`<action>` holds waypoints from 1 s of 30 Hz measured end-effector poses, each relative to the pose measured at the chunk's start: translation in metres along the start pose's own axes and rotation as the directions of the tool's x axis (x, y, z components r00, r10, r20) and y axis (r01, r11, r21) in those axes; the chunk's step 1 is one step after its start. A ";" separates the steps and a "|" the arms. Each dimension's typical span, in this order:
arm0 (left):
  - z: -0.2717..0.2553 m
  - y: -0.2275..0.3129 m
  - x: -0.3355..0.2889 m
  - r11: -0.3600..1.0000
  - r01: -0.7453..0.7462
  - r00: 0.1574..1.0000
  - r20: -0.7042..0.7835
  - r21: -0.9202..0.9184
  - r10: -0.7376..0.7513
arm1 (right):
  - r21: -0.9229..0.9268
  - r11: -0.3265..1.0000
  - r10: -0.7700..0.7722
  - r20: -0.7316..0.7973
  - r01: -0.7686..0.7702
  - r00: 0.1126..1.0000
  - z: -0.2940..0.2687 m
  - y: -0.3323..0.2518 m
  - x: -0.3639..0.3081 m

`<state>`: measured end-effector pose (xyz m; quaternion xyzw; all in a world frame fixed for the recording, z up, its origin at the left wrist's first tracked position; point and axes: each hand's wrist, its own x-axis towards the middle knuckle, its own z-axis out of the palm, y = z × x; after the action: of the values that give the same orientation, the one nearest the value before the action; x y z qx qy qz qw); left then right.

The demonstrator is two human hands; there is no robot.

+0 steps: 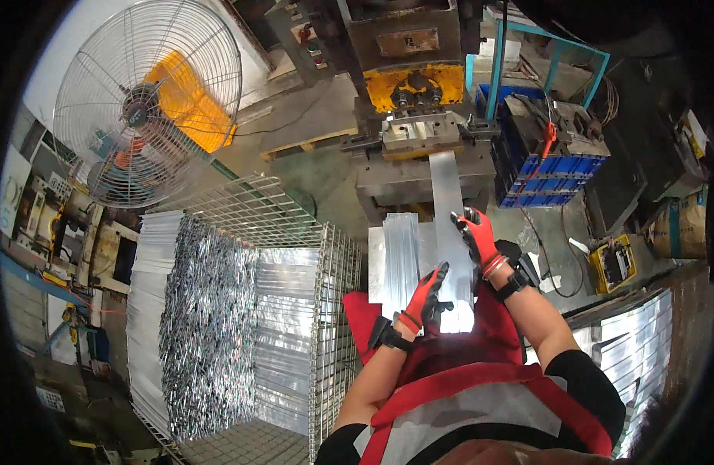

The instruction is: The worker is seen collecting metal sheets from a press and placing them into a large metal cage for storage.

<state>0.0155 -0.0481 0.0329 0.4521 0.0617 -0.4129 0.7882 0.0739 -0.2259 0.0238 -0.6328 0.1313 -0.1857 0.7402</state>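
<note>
A long flat metal strip runs from the die of a press toward my lap. My right hand, in a red and black glove, is at the strip's right edge, its fingers bent onto it. Nearer me, my left hand, gloved alike, lies along the left edge of the strips, fingers stretched forward and thumb out over the metal. More strips lie beneath, close to my lap. Left of them a stack of narrow strips rests on a flat plate.
A wire mesh cage full of metal strips stands at my left, beyond it a large fan. Blue crates bearing tools stand right of the press. A yellow bin and more strips are at right.
</note>
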 end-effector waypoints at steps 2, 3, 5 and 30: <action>0.011 0.017 -0.008 0.993 -0.114 0.993 -0.018 0.040 0.115 | 0.054 0.997 -0.052 -0.006 0.052 0.999 0.021 -0.030 0.004; -0.001 0.014 0.006 0.994 -0.099 0.994 0.047 -0.047 0.101 | 0.011 1.000 0.002 0.021 -0.002 1.000 0.026 -0.030 0.014; 0.003 0.027 0.019 0.994 -0.058 0.989 0.130 -0.095 0.070 | -0.015 0.993 -0.119 0.002 0.119 0.993 0.028 -0.024 0.036; 0.010 0.063 0.054 0.975 -0.218 0.973 -0.082 -0.045 0.214 | 0.353 0.933 0.033 0.124 -0.075 0.992 0.047 -0.027 0.082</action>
<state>0.0921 -0.0721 0.0555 0.4505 0.0535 -0.3052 0.8373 0.1645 -0.2235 0.0612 -0.4941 0.0694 -0.1488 0.8538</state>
